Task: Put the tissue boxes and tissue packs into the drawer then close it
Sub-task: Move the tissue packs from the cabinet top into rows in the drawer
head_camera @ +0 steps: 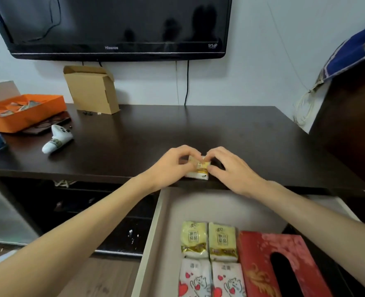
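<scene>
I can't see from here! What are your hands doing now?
Both hands, left and right, on tissue pack at desk edge. Drawer open, partly filled. Path clear.

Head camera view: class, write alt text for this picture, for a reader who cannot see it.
Both hands, left hand and right hand, grip a small tissue pack at the front edge of a dark table. Below it an open drawer holds four tissue packs beside a red tissue box. A black television hangs on the wall behind.

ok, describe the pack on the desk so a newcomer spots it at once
Start at the dark desk under the TV. At its front edge, above the open drawer, both hands pinch a small yellow-and-white tissue pack. It is the only pack not in the drawer.
</scene>
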